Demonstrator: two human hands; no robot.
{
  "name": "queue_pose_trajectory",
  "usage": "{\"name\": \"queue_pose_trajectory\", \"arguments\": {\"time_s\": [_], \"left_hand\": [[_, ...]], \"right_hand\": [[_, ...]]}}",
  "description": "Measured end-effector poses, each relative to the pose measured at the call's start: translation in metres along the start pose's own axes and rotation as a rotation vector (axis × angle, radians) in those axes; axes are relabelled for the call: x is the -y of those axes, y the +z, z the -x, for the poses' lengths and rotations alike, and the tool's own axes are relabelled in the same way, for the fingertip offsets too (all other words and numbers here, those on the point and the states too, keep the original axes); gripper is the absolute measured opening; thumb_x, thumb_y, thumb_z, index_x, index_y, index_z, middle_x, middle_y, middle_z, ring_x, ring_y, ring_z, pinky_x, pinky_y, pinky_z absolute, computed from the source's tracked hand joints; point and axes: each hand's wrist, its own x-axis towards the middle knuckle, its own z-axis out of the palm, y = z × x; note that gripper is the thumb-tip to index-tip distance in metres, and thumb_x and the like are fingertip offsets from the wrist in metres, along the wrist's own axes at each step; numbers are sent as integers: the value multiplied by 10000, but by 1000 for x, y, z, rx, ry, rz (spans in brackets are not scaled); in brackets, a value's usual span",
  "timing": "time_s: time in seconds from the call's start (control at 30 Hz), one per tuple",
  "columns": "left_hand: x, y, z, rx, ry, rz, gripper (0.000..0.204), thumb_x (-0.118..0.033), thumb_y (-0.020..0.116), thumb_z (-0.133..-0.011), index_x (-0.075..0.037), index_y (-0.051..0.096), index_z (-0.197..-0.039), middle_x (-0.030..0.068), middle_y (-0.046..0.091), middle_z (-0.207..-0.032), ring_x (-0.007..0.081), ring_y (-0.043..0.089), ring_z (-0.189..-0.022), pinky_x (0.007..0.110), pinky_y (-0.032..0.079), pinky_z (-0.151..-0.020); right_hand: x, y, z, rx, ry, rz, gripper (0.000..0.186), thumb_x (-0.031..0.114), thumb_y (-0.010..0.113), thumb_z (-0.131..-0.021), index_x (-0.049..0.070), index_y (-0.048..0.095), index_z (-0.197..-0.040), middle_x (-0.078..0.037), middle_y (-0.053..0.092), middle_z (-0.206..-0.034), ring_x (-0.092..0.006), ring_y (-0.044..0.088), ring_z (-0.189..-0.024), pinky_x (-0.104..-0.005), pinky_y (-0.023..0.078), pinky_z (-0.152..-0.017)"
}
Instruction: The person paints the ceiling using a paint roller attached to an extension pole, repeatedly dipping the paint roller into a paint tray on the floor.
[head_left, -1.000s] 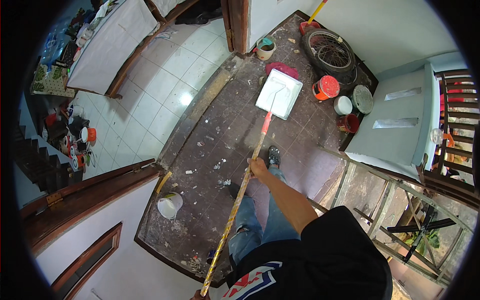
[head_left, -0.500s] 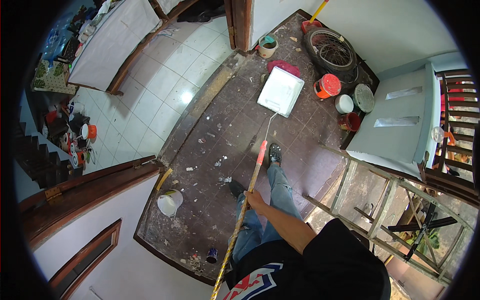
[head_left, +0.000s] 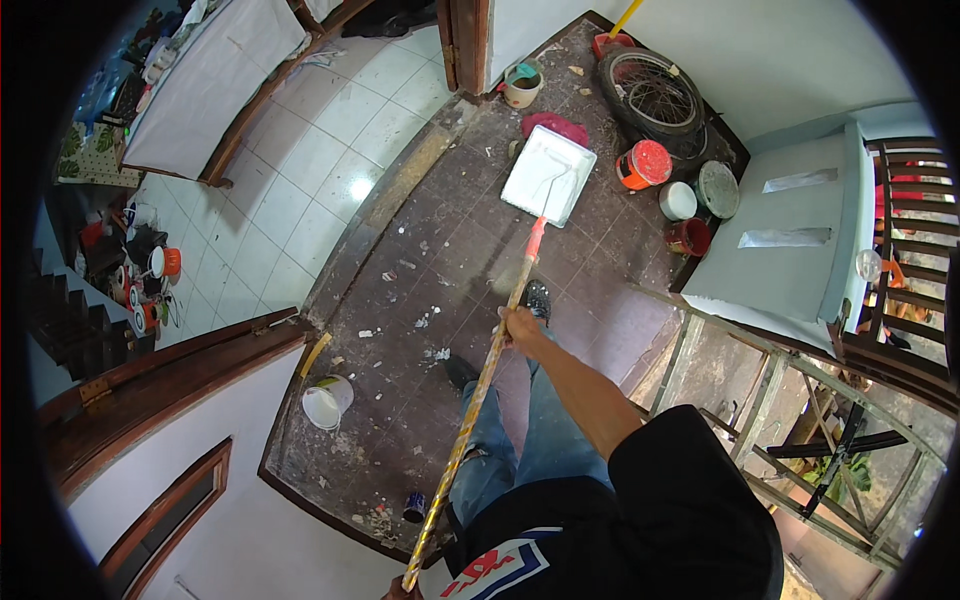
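Observation:
My right hand point(head_left: 520, 328) is closed round the middle of a long paint roller pole point(head_left: 478, 403), wrapped in shiny gold. At the lower edge my left hand point(head_left: 398, 589) shows only in part, closed on the pole's near end. The pole runs away from me to a red handle point(head_left: 536, 238) and a thin bent wire frame. That frame reaches over a white paint tray point(head_left: 519, 197) on the floor; the roller head is hard to tell from the white paint in it. My feet stand on the dark tiles just short of the tray.
Beyond the tray lie a dark red cloth point(head_left: 555, 128), a small pot point(head_left: 521, 88) and a bicycle wheel point(head_left: 652, 95). An orange bucket point(head_left: 643, 165) and other tubs line the right. A white bucket point(head_left: 327, 402) stands left, a dark can point(head_left: 414, 507) nearer. A ladder point(head_left: 760, 405) lies right.
My right hand and the pole have moved forward, so the wire frame now reaches over the tray instead of ending at its near edge. My left hand has come into view.

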Motion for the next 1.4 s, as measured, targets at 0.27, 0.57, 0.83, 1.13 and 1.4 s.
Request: {"name": "queue_pose_trajectory", "arguments": {"time_s": [0.27, 0.57, 0.83, 1.13, 1.4], "left_hand": [[67, 2, 69, 246, -112, -37, 324, -343, 552, -954, -245, 627, -1254, 205, 707, -826, 453, 679, -764, 580, 518, -693], [45, 13, 42, 180, -72, -14, 321, -398, 589, -936, -289, 639, -1233, 167, 704, -804, 418, 680, -742, 572, 523, -665], [6, 27, -3, 123, 38, 24, 319, -452, 625, -917, -332, 651, -1212, 129, 702, -781, 383, 681, -720, 563, 529, -637], [61, 44, 27, 2, 85, 91, 300, -390, 650, -905, -331, 671, -1199, 109, 686, -721, 364, 649, -634, 520, 500, -565], [128, 52, 72, 306, -86, -3, 381, -364, 566, -976, -183, 605, -1309, 186, 726, -895, 389, 705, -790, 538, 529, -710]], "right_hand": [[-71, 23, 85, 66, 114, 34, 273, 283, 517, -1032, 42, 441, -1135, -142, 625, -874, -292, 713, -722, -455, 600, -621], [-111, 24, 92, 78, 199, -5, 305, 285, 530, -1029, 27, 432, -1158, -159, 612, -878, -322, 709, -716, -511, 608, -640], [-36, -37, 0, -45, 43, 61, 320, 308, 563, -1014, 19, 472, -1118, -144, 637, -835, -294, 689, -653, -470, 580, -585], [-43, -6, 41, -5, 14, 24, 310, 307, 554, -1015, 38, 453, -1132, -138, 631, -829, -282, 701, -675, -459, 601, -597], [-88, 46, 98, 70, 87, 38, 279, 287, 534, -1024, 40, 443, -1116, -137, 617, -865, -283, 705, -685, -450, 604, -596]]}}
